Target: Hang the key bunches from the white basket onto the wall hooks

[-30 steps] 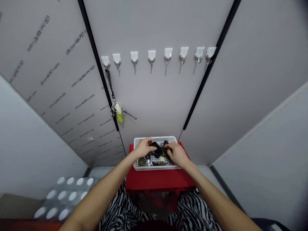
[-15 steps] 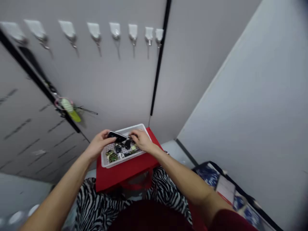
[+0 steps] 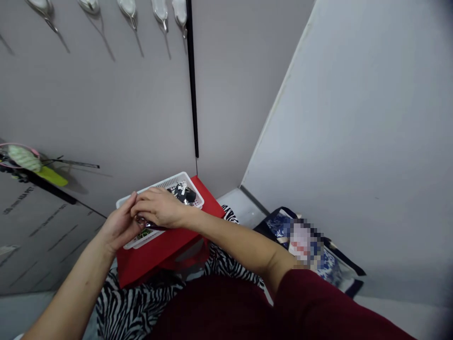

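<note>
Both hands meet over the left part of a white plastic basket (image 3: 124, 203). My left hand (image 3: 122, 224) is closed around a dark, shiny flat object (image 3: 155, 227), phone-like in shape, of which only a strip shows. My right hand (image 3: 159, 206) lies across it from above, its fingers bent against the left fingertips. Whatever the right fingers pinch is hidden. Black and silver small items (image 3: 184, 192) lie in the right end of the basket, and a greenish coil (image 3: 143, 233) shows below the hands.
The basket rests on a red box-like bag (image 3: 159, 250) over my zebra-striped lap (image 3: 123, 302). White hooks (image 3: 160, 14) line the grey panel ahead. A yellow-green item (image 3: 51, 175) hangs at left. A blue-and-white patterned bag (image 3: 329, 269) stands on the floor at right.
My right hand has left the right side of the basket and moved left onto my left hand, covering most of the dark flat object. The view has swung right.
</note>
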Motion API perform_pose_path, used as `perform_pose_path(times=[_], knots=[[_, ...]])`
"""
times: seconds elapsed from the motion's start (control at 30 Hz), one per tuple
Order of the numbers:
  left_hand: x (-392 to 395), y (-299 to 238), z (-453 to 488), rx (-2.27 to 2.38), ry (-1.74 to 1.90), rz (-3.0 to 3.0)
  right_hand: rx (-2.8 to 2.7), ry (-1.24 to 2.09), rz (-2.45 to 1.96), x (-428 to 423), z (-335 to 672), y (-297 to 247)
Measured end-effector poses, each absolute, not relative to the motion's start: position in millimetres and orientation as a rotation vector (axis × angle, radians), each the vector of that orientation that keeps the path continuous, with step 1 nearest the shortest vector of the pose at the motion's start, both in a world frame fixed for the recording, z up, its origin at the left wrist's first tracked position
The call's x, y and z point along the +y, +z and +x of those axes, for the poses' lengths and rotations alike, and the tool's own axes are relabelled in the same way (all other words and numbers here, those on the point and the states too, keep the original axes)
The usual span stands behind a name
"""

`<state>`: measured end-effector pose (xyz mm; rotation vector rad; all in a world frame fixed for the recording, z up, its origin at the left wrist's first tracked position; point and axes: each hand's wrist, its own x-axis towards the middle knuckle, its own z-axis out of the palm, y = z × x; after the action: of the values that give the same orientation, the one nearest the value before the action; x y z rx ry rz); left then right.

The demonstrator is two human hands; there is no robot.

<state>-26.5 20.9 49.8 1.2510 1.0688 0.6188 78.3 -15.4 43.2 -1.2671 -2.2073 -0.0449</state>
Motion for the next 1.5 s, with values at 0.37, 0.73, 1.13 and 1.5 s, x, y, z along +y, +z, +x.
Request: perform_pose_path(times=[0.37, 0.73, 1.13, 1.5], knots=[[24, 60, -36, 0.572, 0.860, 0.858, -1.437, 0.392, -1.187, -11, 79, 53], [32, 75, -52, 0.601, 1.051, 0.982, -1.382, 0.824, -1.149, 23, 48, 87], [93, 168, -79, 0.775, 1.702, 1.083, -1.408, 0.539, -1.005, 92, -1, 185], [150, 223, -81, 0.923, 1.787, 0.982, -1.437, 0.150, -1.306, 153, -26, 242]])
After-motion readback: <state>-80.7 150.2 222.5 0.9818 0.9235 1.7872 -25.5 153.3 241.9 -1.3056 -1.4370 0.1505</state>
